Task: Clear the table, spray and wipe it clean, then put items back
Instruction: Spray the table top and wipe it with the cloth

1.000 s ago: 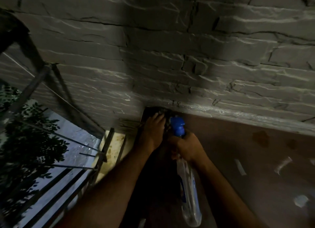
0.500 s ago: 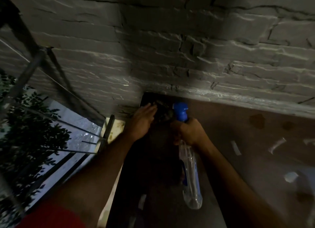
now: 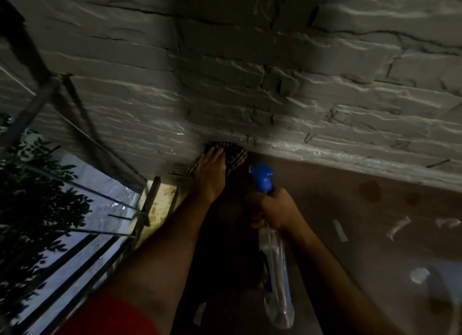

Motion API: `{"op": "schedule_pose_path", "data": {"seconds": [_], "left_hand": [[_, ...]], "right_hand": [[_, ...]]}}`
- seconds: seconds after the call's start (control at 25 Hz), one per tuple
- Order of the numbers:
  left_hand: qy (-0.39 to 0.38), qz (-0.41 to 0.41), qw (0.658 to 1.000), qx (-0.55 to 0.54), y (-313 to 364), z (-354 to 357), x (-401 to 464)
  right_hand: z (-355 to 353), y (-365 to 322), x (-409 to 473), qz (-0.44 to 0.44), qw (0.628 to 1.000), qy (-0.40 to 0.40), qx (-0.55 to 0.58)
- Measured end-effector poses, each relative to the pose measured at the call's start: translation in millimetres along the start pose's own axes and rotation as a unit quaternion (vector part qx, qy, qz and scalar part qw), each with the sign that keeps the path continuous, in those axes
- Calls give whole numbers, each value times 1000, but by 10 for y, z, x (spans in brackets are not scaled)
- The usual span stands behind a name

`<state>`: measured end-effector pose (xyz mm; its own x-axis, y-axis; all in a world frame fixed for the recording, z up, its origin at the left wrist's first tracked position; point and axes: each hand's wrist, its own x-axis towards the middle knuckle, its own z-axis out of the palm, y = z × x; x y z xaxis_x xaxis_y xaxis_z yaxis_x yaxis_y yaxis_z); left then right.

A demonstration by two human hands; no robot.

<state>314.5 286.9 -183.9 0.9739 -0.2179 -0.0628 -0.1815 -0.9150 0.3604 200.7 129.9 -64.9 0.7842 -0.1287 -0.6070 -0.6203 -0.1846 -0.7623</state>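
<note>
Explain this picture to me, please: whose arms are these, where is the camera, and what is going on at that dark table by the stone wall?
No machine here: a person wears one wide-angle camera on the head, so you look forward and down along their own two arms. The left hand lies with straight fingers on a checked cloth, pressing it onto the far corner of the brown table, right where it meets the grey stone wall. The right hand grips the neck of a clear spray bottle with a blue trigger head. The tabletop carries a few dark stains and pale scraps; what they are is too blurred to tell. On the left, metal bars and leaves show.
</note>
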Motion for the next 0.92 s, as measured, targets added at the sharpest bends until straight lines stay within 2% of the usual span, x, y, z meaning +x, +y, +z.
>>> {"op": "schedule_pose_path", "data": {"seconds": [0.04, 0.08, 0.16, 0.2, 0.24, 0.36, 0.4, 0.48, 0.52, 0.56, 0.6, 0.64, 0.72, 0.76, 0.8, 0.84, 0.92], "left_hand": [[-17, -2, 1000, -7, 116, -7, 13], [-18, 44, 999, 13, 183, -26, -70], [0, 222, 974, 49, -15, 83, -436], [18, 264, 964, 41, -220, 71, -508], [26, 248, 968, 25, -355, 44, -435], [28, 26, 999, 0, -112, -14, 38], [25, 11, 1000, -1, 93, 42, 77], [-8, 121, 993, 12, 259, 143, -106], [-32, 209, 977, 22, 161, 209, -302], [-43, 264, 963, 33, -12, 220, -471], [-33, 267, 963, 27, -185, 155, -519], [-12, 229, 973, 21, -276, 85, -454], [-2, 79, 997, 18, -220, -16, -150], [-14, 38, 999, 15, -50, -51, -56], [-27, 54, 998, 12, 138, -47, -65], [-46, 114, 992, 11, 276, 10, -160], [-85, 273, 958, 22, 283, 161, -587]], "right_hand": [[-24, -1, 28, -1, 1000, 3, 3], [-40, -7, 34, -4, 1000, 0, 2], [-42, -12, -17, -8, 1000, -5, -10], [-43, -10, -50, -10, 1000, -7, -14], [-28, 0, -67, -8, 1000, -5, -6], [-12, 14, -60, -8, 1000, 0, -2], [-19, 13, -52, -10, 1000, 1, -2], [-14, 32, -64, -11, 1000, -3, -4], [-9, 38, -96, -9, 1000, -4, -7], [-8, 40, -122, -4, 1000, -4, -4], [-11, 38, -158, 1, 1000, -5, -4], [-20, 35, -185, 4, 1000, -7, -5], [-35, 12, -203, 10, 1000, -10, -11], [-39, 12, -197, 12, 1000, -10, -10], [-40, 13, -196, 10, 1000, -4, -6], [-39, 19, -213, 2, 1000, 5, -3], [-28, 35, -287, -7, 1000, 22, -9]]}}
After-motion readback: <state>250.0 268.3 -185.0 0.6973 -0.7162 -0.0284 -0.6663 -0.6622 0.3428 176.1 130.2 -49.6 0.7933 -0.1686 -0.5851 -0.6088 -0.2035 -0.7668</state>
